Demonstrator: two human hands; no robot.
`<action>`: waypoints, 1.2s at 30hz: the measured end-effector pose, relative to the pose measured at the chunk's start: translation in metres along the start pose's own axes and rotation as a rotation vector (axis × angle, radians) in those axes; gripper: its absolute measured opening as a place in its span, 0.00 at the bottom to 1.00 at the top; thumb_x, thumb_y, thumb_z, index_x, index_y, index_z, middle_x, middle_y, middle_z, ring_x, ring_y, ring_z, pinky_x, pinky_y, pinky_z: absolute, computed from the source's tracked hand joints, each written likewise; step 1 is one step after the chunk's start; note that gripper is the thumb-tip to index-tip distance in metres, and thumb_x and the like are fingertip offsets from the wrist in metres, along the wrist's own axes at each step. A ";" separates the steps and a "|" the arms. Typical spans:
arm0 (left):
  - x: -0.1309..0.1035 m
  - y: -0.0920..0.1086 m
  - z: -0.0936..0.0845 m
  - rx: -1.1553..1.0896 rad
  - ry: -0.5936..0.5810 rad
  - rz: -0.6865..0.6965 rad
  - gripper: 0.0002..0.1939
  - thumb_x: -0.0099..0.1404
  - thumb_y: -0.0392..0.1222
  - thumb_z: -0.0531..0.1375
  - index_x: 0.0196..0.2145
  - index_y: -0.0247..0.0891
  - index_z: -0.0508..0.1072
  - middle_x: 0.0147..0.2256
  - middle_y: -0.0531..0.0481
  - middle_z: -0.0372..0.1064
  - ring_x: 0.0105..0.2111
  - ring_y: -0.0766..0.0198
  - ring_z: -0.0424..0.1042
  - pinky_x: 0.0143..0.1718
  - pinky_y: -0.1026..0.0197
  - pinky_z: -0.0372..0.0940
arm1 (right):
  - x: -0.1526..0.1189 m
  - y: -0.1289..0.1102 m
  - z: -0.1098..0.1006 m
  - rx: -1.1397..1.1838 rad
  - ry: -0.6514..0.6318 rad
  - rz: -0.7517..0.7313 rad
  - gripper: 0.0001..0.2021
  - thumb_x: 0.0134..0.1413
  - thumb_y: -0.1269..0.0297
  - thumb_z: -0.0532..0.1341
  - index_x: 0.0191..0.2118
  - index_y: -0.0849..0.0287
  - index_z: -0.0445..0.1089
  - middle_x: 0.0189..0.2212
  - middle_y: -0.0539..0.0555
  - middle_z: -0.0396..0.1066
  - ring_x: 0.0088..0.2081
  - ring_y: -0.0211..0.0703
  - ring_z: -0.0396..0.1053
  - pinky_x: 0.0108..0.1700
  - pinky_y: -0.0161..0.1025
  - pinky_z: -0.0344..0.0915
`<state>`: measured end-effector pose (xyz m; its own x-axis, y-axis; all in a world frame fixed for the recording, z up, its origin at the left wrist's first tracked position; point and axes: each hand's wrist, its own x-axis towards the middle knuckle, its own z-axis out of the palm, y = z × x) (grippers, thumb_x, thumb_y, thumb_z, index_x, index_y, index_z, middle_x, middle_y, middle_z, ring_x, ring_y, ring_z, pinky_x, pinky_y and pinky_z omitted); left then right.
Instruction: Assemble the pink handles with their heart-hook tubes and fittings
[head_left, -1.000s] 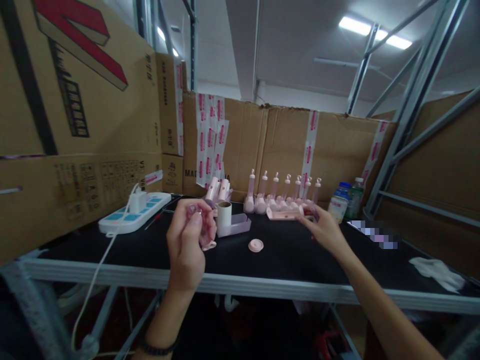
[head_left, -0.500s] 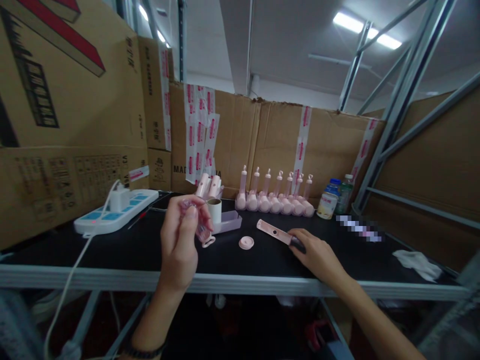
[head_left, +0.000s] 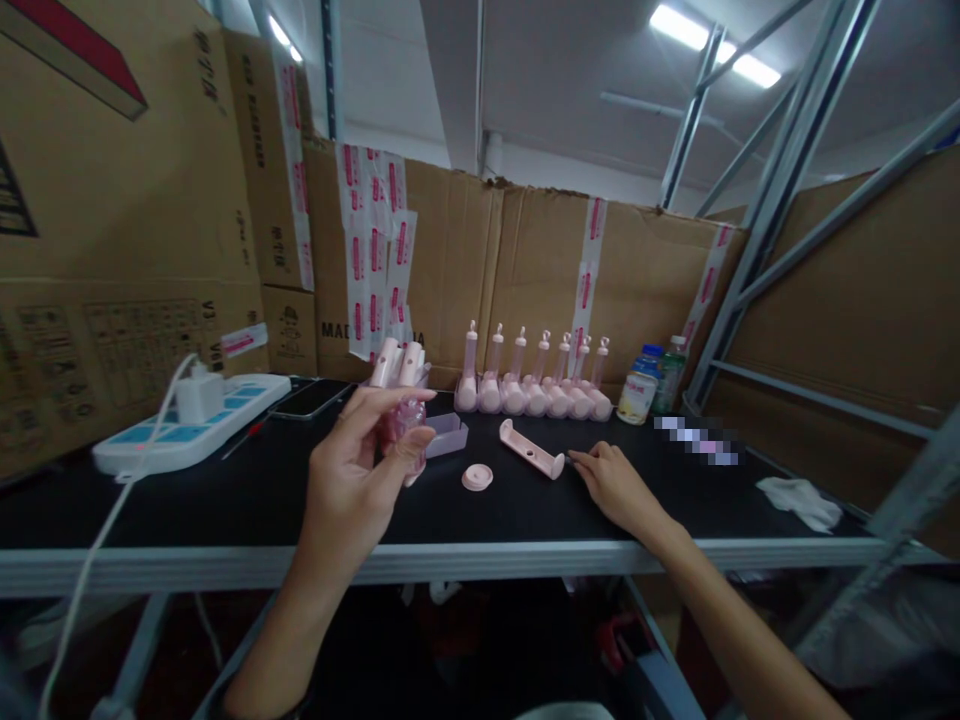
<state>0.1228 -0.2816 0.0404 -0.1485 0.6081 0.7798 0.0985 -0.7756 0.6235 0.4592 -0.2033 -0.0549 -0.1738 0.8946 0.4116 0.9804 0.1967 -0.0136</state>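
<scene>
My left hand (head_left: 356, 465) is raised over the table's near side, its fingers closed round a clear pink plastic piece (head_left: 409, 425). My right hand (head_left: 619, 488) rests on the black tabletop with the fingers pinched together at the right end of a pale pink bracket (head_left: 529, 452). A small dark bit shows at those fingertips, too little to name. The bracket lies with its upturned round ends and a hole in its middle. Between the hands sits a round pink cap (head_left: 477, 477). A translucent lilac tray (head_left: 448, 436) is partly behind my left hand.
Several pink bottle-like pieces (head_left: 513, 392) with upright looped stems stand in a row at the back. Left are a white power strip (head_left: 247, 395) and a phone (head_left: 309, 400). Bottles (head_left: 637, 392) and a white cloth (head_left: 801, 500) lie right. Cardboard walls (head_left: 450, 260) enclose the table.
The bracket has turned so that its round end faces up by my right hand, which now touches only its end. My left hand has rotated the clear pink piece. The view has shifted slightly.
</scene>
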 end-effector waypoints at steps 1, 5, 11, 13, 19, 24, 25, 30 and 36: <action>0.000 -0.001 0.000 0.010 -0.015 0.007 0.14 0.63 0.45 0.69 0.45 0.40 0.80 0.39 0.48 0.73 0.34 0.63 0.73 0.35 0.63 0.71 | -0.001 0.000 0.002 -0.002 0.002 0.005 0.21 0.72 0.63 0.50 0.59 0.59 0.74 0.43 0.64 0.71 0.46 0.52 0.70 0.54 0.45 0.64; 0.002 -0.006 0.000 -0.025 0.024 0.026 0.14 0.60 0.42 0.71 0.44 0.40 0.78 0.42 0.49 0.74 0.41 0.62 0.75 0.46 0.60 0.72 | -0.004 -0.001 -0.005 0.129 0.185 0.070 0.21 0.70 0.58 0.53 0.59 0.61 0.72 0.48 0.65 0.71 0.51 0.56 0.68 0.55 0.50 0.64; 0.000 0.002 0.009 -0.312 -0.009 -0.182 0.14 0.54 0.40 0.74 0.36 0.38 0.76 0.40 0.49 0.73 0.41 0.59 0.76 0.43 0.55 0.78 | -0.019 -0.041 -0.055 0.946 0.562 0.144 0.23 0.70 0.46 0.49 0.52 0.59 0.70 0.36 0.55 0.72 0.37 0.46 0.69 0.43 0.43 0.66; -0.004 0.005 0.016 -0.388 -0.076 -0.263 0.13 0.54 0.40 0.73 0.34 0.37 0.74 0.40 0.49 0.72 0.39 0.59 0.77 0.40 0.54 0.79 | -0.028 -0.066 -0.071 1.347 0.384 0.041 0.28 0.68 0.40 0.48 0.55 0.58 0.66 0.31 0.51 0.70 0.29 0.42 0.66 0.34 0.39 0.65; -0.013 -0.007 0.028 -0.121 -0.350 -0.143 0.08 0.62 0.40 0.69 0.35 0.38 0.73 0.36 0.48 0.74 0.37 0.59 0.77 0.39 0.57 0.76 | -0.045 -0.122 -0.093 1.626 0.277 0.034 0.19 0.66 0.45 0.58 0.42 0.58 0.69 0.21 0.45 0.64 0.21 0.35 0.57 0.24 0.32 0.54; -0.018 -0.004 0.038 0.603 -0.328 0.442 0.13 0.66 0.38 0.64 0.49 0.40 0.73 0.48 0.43 0.76 0.53 0.47 0.73 0.61 0.38 0.63 | -0.052 -0.139 -0.089 1.310 0.515 0.115 0.12 0.67 0.54 0.61 0.40 0.57 0.72 0.23 0.46 0.65 0.24 0.35 0.60 0.26 0.33 0.56; -0.021 -0.001 0.042 0.674 -0.339 0.544 0.15 0.67 0.37 0.63 0.51 0.40 0.72 0.50 0.42 0.75 0.54 0.46 0.72 0.63 0.36 0.59 | -0.053 -0.143 -0.087 1.270 0.547 0.107 0.10 0.67 0.55 0.61 0.41 0.57 0.72 0.24 0.47 0.66 0.24 0.35 0.61 0.27 0.34 0.57; -0.036 0.009 0.060 0.711 -0.358 0.680 0.15 0.71 0.30 0.53 0.54 0.33 0.66 0.46 0.40 0.74 0.46 0.52 0.74 0.52 0.48 0.68 | -0.058 -0.160 -0.084 1.242 0.673 0.094 0.08 0.68 0.59 0.58 0.40 0.55 0.71 0.27 0.48 0.69 0.25 0.37 0.64 0.28 0.34 0.61; -0.037 0.011 0.059 0.765 -0.345 0.683 0.13 0.76 0.43 0.49 0.47 0.33 0.67 0.38 0.40 0.73 0.37 0.52 0.72 0.39 0.50 0.68 | -0.060 -0.169 -0.090 1.108 0.777 0.044 0.10 0.70 0.66 0.53 0.37 0.56 0.69 0.24 0.45 0.68 0.23 0.34 0.65 0.26 0.31 0.61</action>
<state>0.1873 -0.3031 0.0217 0.4437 0.1954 0.8746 0.6617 -0.7296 -0.1727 0.3127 -0.3260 0.0044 0.3143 0.5249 0.7910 0.3300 0.7209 -0.6095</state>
